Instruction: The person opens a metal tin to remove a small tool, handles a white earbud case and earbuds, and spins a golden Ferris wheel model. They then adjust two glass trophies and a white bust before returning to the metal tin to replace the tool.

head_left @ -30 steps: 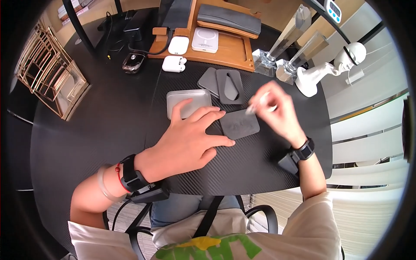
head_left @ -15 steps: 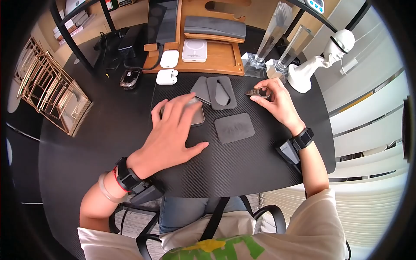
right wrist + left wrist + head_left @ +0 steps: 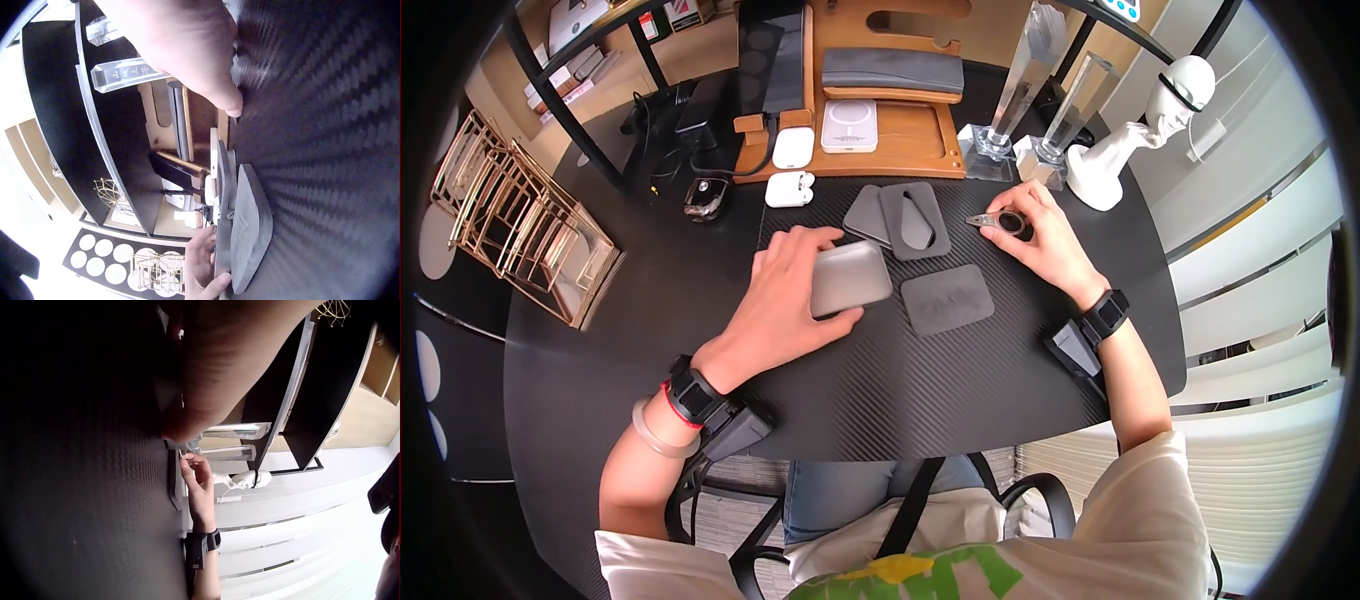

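My left hand (image 3: pixel 775 305) holds a shallow silver metal tin (image 3: pixel 852 280) by its left side, fingers at the far edge and thumb at the near edge. The tin is tilted, its hollow side showing. Between thumb and fingertips my right hand (image 3: pixel 1048 243) pinches a small dark metal tool with a round ring and a pointed tip (image 3: pixel 976 221). A flat grey foam sheet (image 3: pixel 948 300) lies between the hands. Behind it, a foam piece with a long cut-out (image 3: pixel 892 216) overlaps another grey piece (image 3: pixel 861 214). In the right wrist view, left fingers (image 3: pixel 200 259) grip the tin's edge.
A wooden desk stand (image 3: pixel 945 166) at the back carries a white power bank (image 3: pixel 849 126) and a white case (image 3: pixel 793 148). An earbud case (image 3: pixel 789 189) and a key fob (image 3: pixel 705 198) lie left of it. Clear trophies (image 3: pixel 1028 85) and a white bust (image 3: pixel 1098 175) stand right; a gold wire rack (image 3: pixel 540 240), left.
My left hand has left the foam sheet, moved to the tin, gripped it and tilted it. The right hand has drawn away from the sheet's corner with the small tool and now holds still.
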`<state>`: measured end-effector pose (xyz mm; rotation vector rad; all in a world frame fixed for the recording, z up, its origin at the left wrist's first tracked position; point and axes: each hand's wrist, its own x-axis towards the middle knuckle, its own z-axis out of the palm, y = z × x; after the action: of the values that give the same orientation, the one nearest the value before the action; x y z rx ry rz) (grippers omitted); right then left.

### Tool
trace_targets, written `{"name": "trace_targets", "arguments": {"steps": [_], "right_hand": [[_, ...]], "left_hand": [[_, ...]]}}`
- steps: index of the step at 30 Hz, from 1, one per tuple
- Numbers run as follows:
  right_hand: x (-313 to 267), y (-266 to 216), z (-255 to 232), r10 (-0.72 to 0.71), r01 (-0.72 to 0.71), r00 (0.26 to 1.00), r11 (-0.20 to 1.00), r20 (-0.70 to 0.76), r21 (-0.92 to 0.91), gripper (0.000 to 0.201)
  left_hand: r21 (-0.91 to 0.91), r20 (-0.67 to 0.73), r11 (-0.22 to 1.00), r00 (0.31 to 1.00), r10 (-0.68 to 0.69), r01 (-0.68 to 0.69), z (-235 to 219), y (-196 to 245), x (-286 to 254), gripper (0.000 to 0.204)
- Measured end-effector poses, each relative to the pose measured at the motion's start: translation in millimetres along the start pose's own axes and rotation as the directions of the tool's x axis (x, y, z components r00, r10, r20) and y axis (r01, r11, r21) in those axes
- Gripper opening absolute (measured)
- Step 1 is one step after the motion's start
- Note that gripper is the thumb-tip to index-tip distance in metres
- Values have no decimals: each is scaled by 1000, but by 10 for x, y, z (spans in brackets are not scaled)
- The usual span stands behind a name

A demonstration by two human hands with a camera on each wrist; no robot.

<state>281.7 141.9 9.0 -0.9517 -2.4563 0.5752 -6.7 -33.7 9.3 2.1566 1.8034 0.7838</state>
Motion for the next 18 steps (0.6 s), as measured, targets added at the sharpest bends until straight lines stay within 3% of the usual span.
{"name": "trace_targets", "arguments": {"steps": [2, 4, 6, 7, 10, 15, 17, 18], "right_hand": [[-3, -16, -2, 14, -14, 1000, 1000, 11, 22, 31], [-11, -93, -20, -242, 209, 959, 956, -151, -205, 40], [-25, -287, -154, -360, 361, 933, 929, 29, -81, 49], [-36, -398, -219, -356, 378, 909, 923, 217, -69, 52], [-96, -473, -149, -395, 424, 864, 905, 313, -30, 58], [-77, -433, -162, -448, 468, 844, 884, 296, 5, 58], [-79, -459, -209, -321, 316, 907, 947, 272, 65, 56], [-77, -488, -211, -322, 316, 906, 946, 275, 64, 56]], "left_hand": [[-42, 42, 998, 998, 47, -45, 11, 34, 3, 71], [-38, 62, 996, 995, 77, -75, 37, 44, -11, 74], [-34, 69, 996, 994, 79, -77, 18, 49, -19, 75], [-27, 81, 996, 993, 84, -82, 6, 48, -25, 76], [-24, 129, 995, 987, 98, -96, -42, -16, -14, 77], [-126, 177, 985, 975, 136, -114, -96, -86, 23, 74], [-133, 186, 986, 975, 124, -100, -85, -78, 30, 74], [-153, 165, 982, 976, 139, -114, -54, -71, 37, 73]]}}
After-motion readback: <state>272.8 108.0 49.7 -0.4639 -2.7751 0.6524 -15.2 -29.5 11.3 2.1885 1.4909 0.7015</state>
